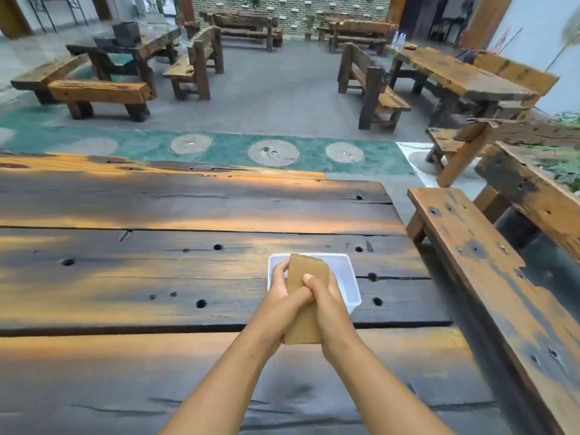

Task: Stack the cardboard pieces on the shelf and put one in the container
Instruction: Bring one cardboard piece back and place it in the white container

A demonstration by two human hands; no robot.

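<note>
Cardboard (306, 296): one visible face, possibly a squared-up bundle; edge count cannot be told. It is clamped between the left hand (284, 291) and right hand (326, 304), both closed on it, tilted above the near-left part of the single white container (350, 277). The container appears empty, so judged the placing is unfinished. No shelf in view. The container rests on the near wooden table (157, 277); one bench (464, 246) right.

Matt cardboard piece (307, 279); weathered wooden table (157, 277)
</note>
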